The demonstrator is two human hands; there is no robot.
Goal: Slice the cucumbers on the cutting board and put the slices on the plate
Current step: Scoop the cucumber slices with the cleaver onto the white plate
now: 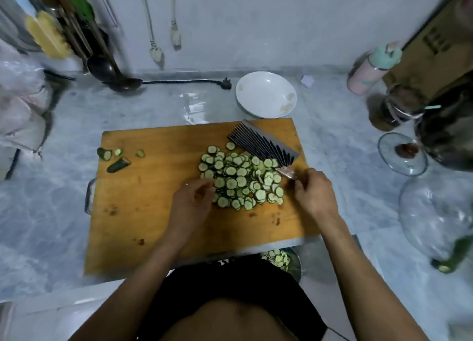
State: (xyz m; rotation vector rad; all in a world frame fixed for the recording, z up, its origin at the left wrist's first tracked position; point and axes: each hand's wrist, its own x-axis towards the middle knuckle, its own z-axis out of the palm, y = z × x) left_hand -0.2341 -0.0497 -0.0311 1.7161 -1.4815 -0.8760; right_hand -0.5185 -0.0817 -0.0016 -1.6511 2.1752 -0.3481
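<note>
A heap of thin cucumber slices lies on the wooden cutting board, right of centre. My left hand rests at the heap's left edge with fingers curled against the slices. My right hand grips the handle of a cleaver, whose dark ribbed blade lies behind the heap, pointing to the far left. Cucumber end pieces sit at the board's left edge. A white plate stands empty just beyond the board.
A metal bowl with more cucumber slices peeks out below the board's near edge. Glass lids and a pot sit to the right. A pink bottle, a ladle and a black cord lie at the back.
</note>
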